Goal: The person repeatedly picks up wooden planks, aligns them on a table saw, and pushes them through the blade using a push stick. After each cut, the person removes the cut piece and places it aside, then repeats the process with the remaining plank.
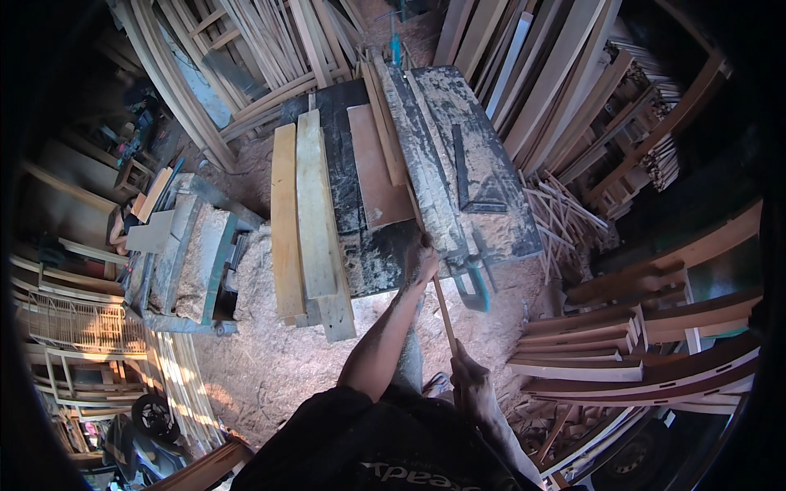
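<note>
A long thin wooden strip (444, 311) runs from the saw-dusted worktable (385, 245) back toward my body. My left hand (422, 260) is closed around its middle, at the table's near edge. Closer to me, my right hand (469, 380) grips the strip's near end. The far part of the strip lies along a dusty straight beam (417, 164) fixed across the tabletop. A green clamp (473, 286) sits at the beam's near end, just right of my left hand. Beside the beam lie a flat brown board (377, 164) and a narrower plank (383, 123).
Two long pale planks (315, 204) (286, 221) rest on the table's left side and overhang its near edge. A dark L-shaped square (463, 184) lies on the right. Tall lumber (557, 74) leans behind; a dusty machine (184, 254) stands left, stacked boards (606, 356) right. Sawdust covers the floor.
</note>
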{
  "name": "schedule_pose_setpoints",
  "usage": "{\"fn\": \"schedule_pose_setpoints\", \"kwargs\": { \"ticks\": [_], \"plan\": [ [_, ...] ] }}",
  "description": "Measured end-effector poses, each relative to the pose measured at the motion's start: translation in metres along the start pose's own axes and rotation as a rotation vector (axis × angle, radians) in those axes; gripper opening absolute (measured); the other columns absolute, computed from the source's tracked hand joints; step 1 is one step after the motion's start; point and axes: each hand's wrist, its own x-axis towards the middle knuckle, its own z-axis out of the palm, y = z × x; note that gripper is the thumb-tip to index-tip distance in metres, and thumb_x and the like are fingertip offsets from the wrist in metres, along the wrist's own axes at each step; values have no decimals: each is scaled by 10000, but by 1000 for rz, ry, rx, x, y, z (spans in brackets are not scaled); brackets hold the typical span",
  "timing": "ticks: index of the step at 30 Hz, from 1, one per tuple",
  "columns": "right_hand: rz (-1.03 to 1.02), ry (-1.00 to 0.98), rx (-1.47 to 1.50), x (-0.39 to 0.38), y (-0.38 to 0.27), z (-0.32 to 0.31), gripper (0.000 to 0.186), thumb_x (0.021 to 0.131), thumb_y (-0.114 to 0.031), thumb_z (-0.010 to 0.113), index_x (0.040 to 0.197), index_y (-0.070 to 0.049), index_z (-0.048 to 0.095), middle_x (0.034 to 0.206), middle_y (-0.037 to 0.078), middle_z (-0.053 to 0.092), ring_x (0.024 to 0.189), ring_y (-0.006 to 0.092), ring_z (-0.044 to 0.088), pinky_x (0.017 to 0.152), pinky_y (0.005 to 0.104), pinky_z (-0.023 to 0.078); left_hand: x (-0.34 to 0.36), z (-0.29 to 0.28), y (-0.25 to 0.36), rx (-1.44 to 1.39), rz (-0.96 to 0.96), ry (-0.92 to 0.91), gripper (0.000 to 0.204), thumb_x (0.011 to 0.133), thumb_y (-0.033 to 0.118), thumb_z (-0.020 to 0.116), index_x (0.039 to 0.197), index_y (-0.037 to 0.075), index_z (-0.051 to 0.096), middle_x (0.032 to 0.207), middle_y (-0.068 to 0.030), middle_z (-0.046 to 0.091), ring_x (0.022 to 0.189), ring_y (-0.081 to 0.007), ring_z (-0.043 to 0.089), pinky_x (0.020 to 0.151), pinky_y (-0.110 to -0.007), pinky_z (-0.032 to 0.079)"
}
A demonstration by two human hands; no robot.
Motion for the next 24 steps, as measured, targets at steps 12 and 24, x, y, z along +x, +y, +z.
{"fn": "schedule_pose_setpoints", "kwargs": {
  "ticks": [12,24],
  "plan": [
    [193,17,217,27,-28,15,466,1017,-201,507,1457,-54,461,722,-33,447,625,50,419,501,214,366,-76,-75,149,402,50,133,441,1024,375,465,1212,-12,562,883,-225,680,715,-329,694,639,-398,561],
    [153,22,145,45,-21,20,431,1020,-234,505,1437,-126,506,724,-23,476,499,43,391,401,226,336,-362,-113,30,216,295,61,184,928,136,606,1044,6,664,915,-228,670,854,-403,674,706,-425,532]
  ]
}}
